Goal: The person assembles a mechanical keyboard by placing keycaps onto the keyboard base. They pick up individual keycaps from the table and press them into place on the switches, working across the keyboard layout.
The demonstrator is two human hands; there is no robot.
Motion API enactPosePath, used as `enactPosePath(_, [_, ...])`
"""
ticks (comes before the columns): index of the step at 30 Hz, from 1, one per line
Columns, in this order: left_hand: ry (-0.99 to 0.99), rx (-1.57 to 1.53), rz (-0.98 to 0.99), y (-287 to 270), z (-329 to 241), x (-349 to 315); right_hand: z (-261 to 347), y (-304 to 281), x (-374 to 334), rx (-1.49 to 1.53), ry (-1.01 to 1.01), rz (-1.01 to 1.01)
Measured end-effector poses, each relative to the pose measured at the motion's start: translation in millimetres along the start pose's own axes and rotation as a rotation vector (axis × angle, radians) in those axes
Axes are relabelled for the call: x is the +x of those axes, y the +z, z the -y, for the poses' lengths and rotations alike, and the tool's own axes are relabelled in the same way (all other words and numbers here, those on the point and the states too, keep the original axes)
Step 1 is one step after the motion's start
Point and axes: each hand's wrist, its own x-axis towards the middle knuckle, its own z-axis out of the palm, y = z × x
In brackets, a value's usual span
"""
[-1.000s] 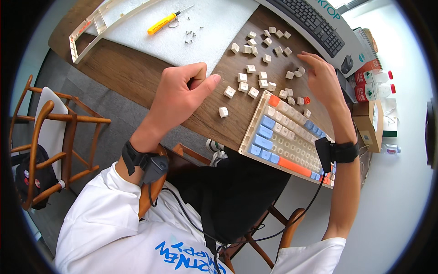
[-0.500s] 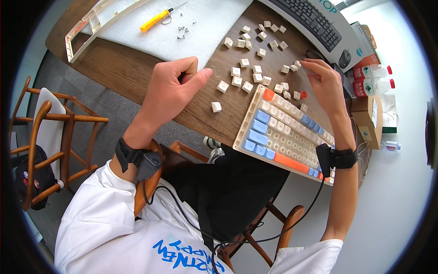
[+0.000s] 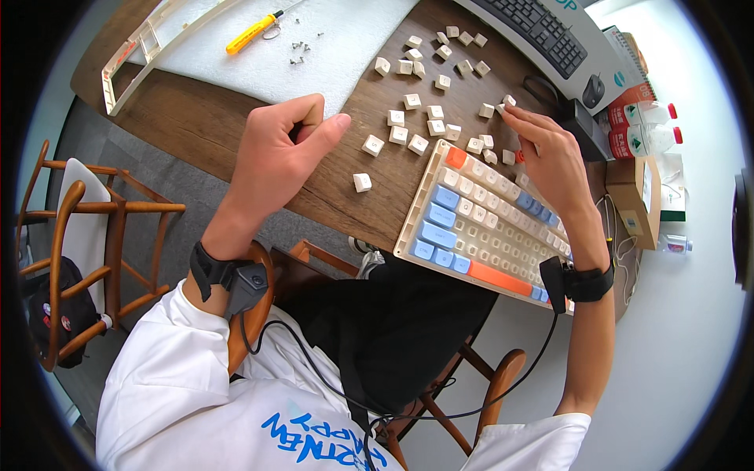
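My right hand (image 3: 546, 149) reaches over the desk with its fingers stretched out. Its fingertips are at a small group of loose white keycaps (image 3: 487, 111); whether they touch one is unclear. Below that wrist lies a keyboard (image 3: 479, 228) with cream, blue and orange keycaps. Its upper rows are partly filled, while bare switch places show in the middle. My left hand (image 3: 275, 149) is curled closed above the desk's front edge, thumb pointing right. The inside of its fist is hidden. A single loose white keycap (image 3: 362, 182) lies to its right.
On the white mat (image 3: 338, 39) lie a yellow screwdriver (image 3: 253, 33) and several screws (image 3: 297, 53). A cream frame (image 3: 129, 67) sits at the far left. A keyboard box (image 3: 542, 39), bottles (image 3: 644, 129) and a cardboard box (image 3: 635, 196) stand right. A wooden chair (image 3: 78, 196) is left.
The view has shifted slightly, moving the desk items a little left in the picture. My right hand's fingers have drawn closer together near the loose keycaps. My left hand stays curled.
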Motion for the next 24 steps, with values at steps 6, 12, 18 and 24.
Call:
enactPosePath(6, [0.011, 0.006, -0.001, 0, 0, 0, 3, 1, -7, 0.005, -0.022, -0.042])
enactPosePath(12, [0.019, 0.012, 0.001, -1, 1, 0, 29, -14, -11, 0.096, -0.043, -0.117])
enactPosePath(18, [0.005, 0.014, -0.001, 0, 1, -1, 80, -17, -34, 0.22, -0.11, -0.056])
enactPosePath(24, [-0.009, 0.032, 0.009, -1, 0, -1, 92, -8, -43, 0.215, -0.086, -0.101])
